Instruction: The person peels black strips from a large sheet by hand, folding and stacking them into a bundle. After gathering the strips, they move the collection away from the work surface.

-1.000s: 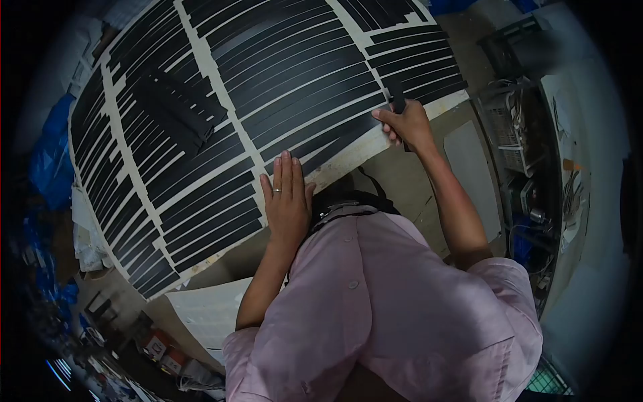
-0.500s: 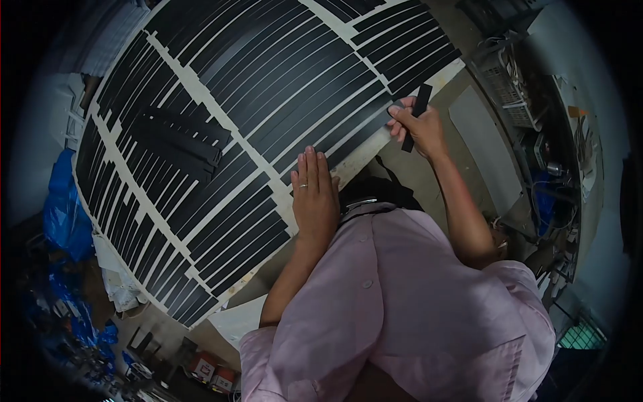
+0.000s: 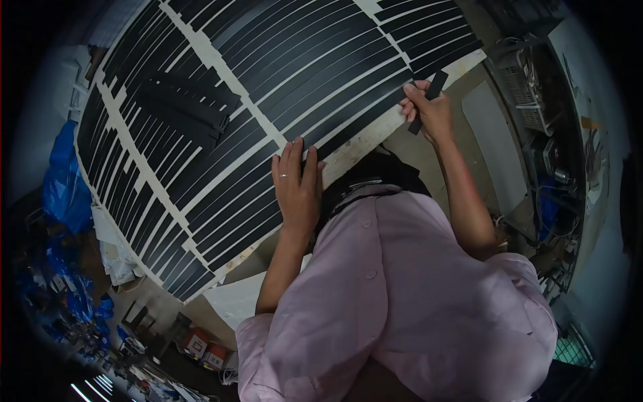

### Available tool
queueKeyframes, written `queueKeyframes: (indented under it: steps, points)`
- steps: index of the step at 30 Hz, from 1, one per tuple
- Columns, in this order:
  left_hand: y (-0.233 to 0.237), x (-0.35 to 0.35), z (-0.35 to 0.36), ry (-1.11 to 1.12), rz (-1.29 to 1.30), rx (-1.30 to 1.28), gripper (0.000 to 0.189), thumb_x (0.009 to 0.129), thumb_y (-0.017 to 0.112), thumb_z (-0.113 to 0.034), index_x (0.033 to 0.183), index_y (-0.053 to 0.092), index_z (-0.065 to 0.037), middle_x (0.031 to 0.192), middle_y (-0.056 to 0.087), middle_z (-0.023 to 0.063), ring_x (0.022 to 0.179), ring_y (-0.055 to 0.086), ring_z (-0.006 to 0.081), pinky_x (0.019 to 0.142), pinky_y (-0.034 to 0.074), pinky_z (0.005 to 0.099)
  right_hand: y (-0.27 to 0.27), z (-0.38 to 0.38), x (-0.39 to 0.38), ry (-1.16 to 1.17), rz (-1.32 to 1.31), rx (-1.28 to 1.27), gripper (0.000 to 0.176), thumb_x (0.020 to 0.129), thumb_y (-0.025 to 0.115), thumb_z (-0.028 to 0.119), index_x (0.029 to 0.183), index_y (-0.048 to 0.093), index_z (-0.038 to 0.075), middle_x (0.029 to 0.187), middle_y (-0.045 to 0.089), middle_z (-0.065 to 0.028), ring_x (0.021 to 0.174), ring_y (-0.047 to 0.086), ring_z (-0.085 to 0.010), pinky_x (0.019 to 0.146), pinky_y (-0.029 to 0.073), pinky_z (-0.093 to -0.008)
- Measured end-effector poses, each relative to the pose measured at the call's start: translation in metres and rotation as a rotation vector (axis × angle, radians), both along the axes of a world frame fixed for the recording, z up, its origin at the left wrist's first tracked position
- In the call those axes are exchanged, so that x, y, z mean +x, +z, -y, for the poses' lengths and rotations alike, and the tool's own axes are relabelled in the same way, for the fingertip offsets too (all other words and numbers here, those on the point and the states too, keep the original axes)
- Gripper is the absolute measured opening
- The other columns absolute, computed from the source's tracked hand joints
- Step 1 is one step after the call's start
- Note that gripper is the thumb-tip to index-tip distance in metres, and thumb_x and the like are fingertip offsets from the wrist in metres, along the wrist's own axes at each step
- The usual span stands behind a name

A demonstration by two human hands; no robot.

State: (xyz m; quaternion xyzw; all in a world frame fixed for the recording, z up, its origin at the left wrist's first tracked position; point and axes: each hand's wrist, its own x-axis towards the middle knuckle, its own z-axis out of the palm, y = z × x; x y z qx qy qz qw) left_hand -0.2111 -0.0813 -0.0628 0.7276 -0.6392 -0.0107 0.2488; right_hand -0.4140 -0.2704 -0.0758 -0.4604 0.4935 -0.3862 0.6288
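My left hand (image 3: 297, 191) lies flat at the near edge of the table, fingers extended over the left end of a long black strip (image 3: 362, 122). A ring is on one finger. At that strip's right end, my right hand (image 3: 432, 112) has thumb and forefinger closed at its tip. The same hand grips a short, flat black strip (image 3: 437, 85), which sticks out above and below the fingers. Rows of similar black strips cover the pale tabletop (image 3: 365, 147), with narrow light gaps between them. A loose pile of black strips (image 3: 191, 110) rests on top, left of my hands.
Blue plastic bags (image 3: 63, 177) hang beyond the table's left side. A white plastic basket (image 3: 522, 87) and a cluttered shelf stand at the right. Red and white boxes (image 3: 196, 343) are low at the lower left. A pale panel (image 3: 492, 144) lies right of my right arm.
My left hand has slid left along the table edge, to the end of the pale gap between strip columns. My right hand keeps its hold near the strip's right end. The view has shifted.
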Motion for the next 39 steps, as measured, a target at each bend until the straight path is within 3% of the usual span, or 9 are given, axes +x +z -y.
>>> queueKeyframes:
  steps: [5, 14, 19, 22, 26, 28, 32, 34, 39]
  points:
    - [0.002, 0.002, 0.001, -0.009, -0.014, -0.017, 0.033, 0.081, 0.061, -0.012, 0.112, 0.056, -0.001, 0.123, 0.048, 0.0159, 0.112, 0.047, 0.0328, 0.095, 0.032, 0.0509, -0.006, 0.002, -0.001, -0.03, 0.003, 0.015, 0.026, 0.082, 0.064, 0.017, 0.09, 0.054, -0.006, 0.066, 0.06, -0.0106, 0.048, 0.053, -0.0095, 0.042, 0.04, -0.0192]
    - [-0.003, -0.002, -0.005, -0.029, 0.059, 0.064, 0.045, 0.083, 0.059, -0.017, 0.122, 0.046, 0.001, 0.132, 0.041, 0.0171, 0.122, 0.038, 0.035, 0.098, 0.025, 0.056, -0.005, 0.001, 0.003, -0.042, -0.035, -0.022, 0.028, 0.081, 0.065, 0.019, 0.09, 0.054, -0.005, 0.065, 0.06, -0.0098, 0.048, 0.053, -0.0095, 0.041, 0.04, -0.0189]
    - [0.005, -0.026, 0.0, 0.048, 0.156, 0.289, 0.073, 0.078, 0.062, -0.04, 0.131, 0.035, 0.002, 0.142, 0.026, 0.0206, 0.132, 0.022, 0.0392, 0.101, 0.018, 0.0584, -0.004, 0.001, 0.005, -0.061, -0.075, -0.018, 0.027, 0.081, 0.065, 0.019, 0.089, 0.054, -0.004, 0.065, 0.059, -0.0094, 0.047, 0.053, -0.0093, 0.04, 0.04, -0.0194]
    - [0.002, -0.037, 0.017, -0.035, 0.132, 0.269, 0.083, 0.074, 0.063, -0.047, 0.133, 0.032, 0.001, 0.143, 0.023, 0.0209, 0.132, 0.021, 0.0375, 0.102, 0.017, 0.0574, -0.006, 0.0, 0.008, -0.09, -0.026, -0.012, 0.027, 0.081, 0.065, 0.019, 0.088, 0.053, -0.004, 0.064, 0.059, -0.0093, 0.045, 0.052, -0.0093, 0.039, 0.04, -0.0205]
    - [0.001, -0.042, 0.039, -0.123, 0.175, 0.321, 0.07, 0.081, 0.056, -0.037, 0.134, 0.031, 0.001, 0.143, 0.022, 0.0203, 0.133, 0.021, 0.0364, 0.101, 0.019, 0.0565, 0.004, -0.002, 0.009, -0.078, -0.064, -0.026, 0.028, 0.08, 0.066, 0.02, 0.087, 0.053, -0.003, 0.061, 0.057, -0.0078, 0.045, 0.052, -0.0089, 0.038, 0.038, -0.0204]
    - [-0.01, -0.04, 0.041, -0.091, 0.518, 0.268, 0.056, 0.086, 0.048, -0.022, 0.134, 0.032, 0.001, 0.143, 0.023, 0.0198, 0.133, 0.022, 0.0352, 0.101, 0.021, 0.0551, 0.011, -0.002, 0.01, -0.102, -0.373, -0.145, 0.028, 0.079, 0.068, 0.02, 0.085, 0.052, -0.001, 0.058, 0.054, -0.0056, 0.043, 0.05, -0.0082, 0.036, 0.036, -0.0202]
    - [-0.006, -0.048, 0.044, -0.08, 0.438, 0.295, 0.051, 0.086, 0.042, -0.012, 0.134, 0.033, 0.002, 0.144, 0.023, 0.0187, 0.133, 0.023, 0.0345, 0.102, 0.022, 0.0533, -0.014, -0.005, -0.023, -0.239, -0.406, -0.265, 0.03, 0.08, 0.067, 0.026, 0.083, 0.049, 0.002, 0.055, 0.05, -0.0031, 0.04, 0.048, -0.0082, 0.035, 0.034, -0.02]
    - [-0.01, -0.061, 0.051, -0.027, 0.458, 0.321, 0.05, 0.086, 0.041, -0.014, 0.133, 0.035, 0.002, 0.144, 0.024, 0.0186, 0.133, 0.023, 0.0337, 0.103, 0.021, 0.0516, -0.015, -0.013, -0.042, -0.255, -0.205, 0.183, 0.032, 0.084, 0.062, 0.032, 0.083, 0.048, 0.004, 0.054, 0.049, -0.0027, 0.039, 0.047, -0.0095, 0.034, 0.033, -0.02]
    - [-0.015, -0.097, 0.108, -0.13, 0.506, 0.278, 0.05, 0.086, 0.039, -0.015, 0.133, 0.035, 0.002, 0.143, 0.025, 0.0197, 0.133, 0.022, 0.0329, 0.105, 0.02, 0.0488, -0.025, -0.005, -0.028, -0.292, 0.225, 0.276, 0.032, 0.086, 0.06, 0.033, 0.075, 0.048, 0.006, 0.049, 0.043, -0.0014, 0.035, 0.043, -0.0122, 0.03, 0.027, -0.0232]
